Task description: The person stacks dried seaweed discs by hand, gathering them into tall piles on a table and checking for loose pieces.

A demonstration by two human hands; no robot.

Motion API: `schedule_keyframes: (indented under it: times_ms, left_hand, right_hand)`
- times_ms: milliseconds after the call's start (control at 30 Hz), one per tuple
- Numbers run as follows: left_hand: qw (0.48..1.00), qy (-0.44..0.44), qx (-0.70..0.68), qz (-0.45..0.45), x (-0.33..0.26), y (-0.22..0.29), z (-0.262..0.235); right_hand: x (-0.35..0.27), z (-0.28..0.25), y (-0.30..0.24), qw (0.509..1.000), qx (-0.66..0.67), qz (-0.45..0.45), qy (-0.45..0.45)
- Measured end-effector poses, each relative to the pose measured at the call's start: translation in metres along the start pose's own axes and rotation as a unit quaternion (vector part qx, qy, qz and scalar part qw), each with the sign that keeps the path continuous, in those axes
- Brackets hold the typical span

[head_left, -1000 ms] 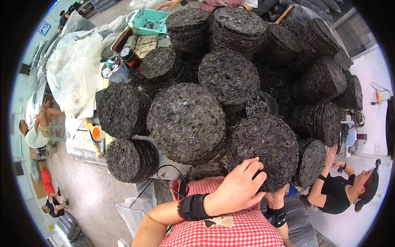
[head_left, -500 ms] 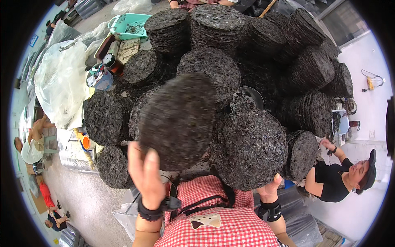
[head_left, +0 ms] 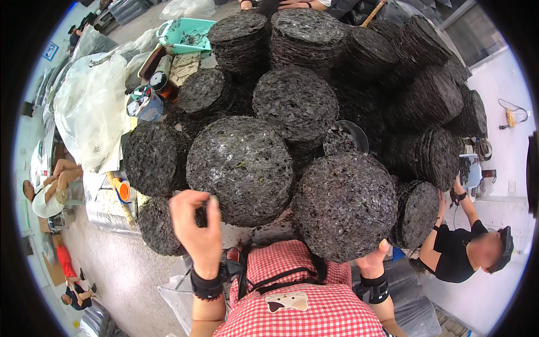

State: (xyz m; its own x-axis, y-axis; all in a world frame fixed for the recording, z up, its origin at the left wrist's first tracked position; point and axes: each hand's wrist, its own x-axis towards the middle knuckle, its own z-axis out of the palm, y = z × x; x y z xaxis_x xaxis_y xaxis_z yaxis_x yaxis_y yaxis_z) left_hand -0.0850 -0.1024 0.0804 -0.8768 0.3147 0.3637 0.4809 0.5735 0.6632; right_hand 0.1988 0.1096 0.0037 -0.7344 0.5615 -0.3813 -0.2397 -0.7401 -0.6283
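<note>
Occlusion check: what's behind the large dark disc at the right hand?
Behind the large disc: a round bowl with dark flakes. Its near edge is covered by the disc.

Of the hands (head_left: 371, 263), the right touches a dark round stack (head_left: 345, 206).

This was a workshop: stacks of dark round sheets (head_left: 345, 208) crowded the worktop (head_left: 238, 233) beyond the hands (head_left: 197, 233), with plastic sheeting (head_left: 90, 112) to their left and a co-worker (head_left: 456, 255) at their right.
</note>
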Motion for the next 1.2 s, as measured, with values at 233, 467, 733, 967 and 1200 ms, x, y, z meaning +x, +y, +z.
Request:
schedule_keyframes:
  times_ms: [233, 467, 733, 967, 1200]
  left_hand:
    - [0.880, -0.344, -0.262, 0.195, -0.036, 0.090, 0.041]
    - [0.882, -0.383, -0.185, 0.202, -0.050, 0.103, 0.053]
    - [0.855, -0.403, -0.314, 0.088, -0.034, 0.098, 0.041]
    - [0.955, -0.105, -0.262, -0.091, -0.004, 0.062, 0.003]
    - [0.897, -0.041, -0.370, -0.236, 0.003, 0.003, -0.007]
  right_hand:
    - [-0.002, 0.017, 0.004, 0.999, 0.029, -0.016, 0.025]
    - [-0.008, 0.014, -0.001, 0.999, -0.013, -0.034, 0.041]
    - [-0.001, 0.010, -0.003, 0.999, -0.017, -0.033, 0.028]
    - [0.005, 0.014, -0.008, 0.999, 0.027, -0.030, 0.016]
    - [0.005, 0.014, -0.011, 0.999, 0.029, -0.024, -0.008]
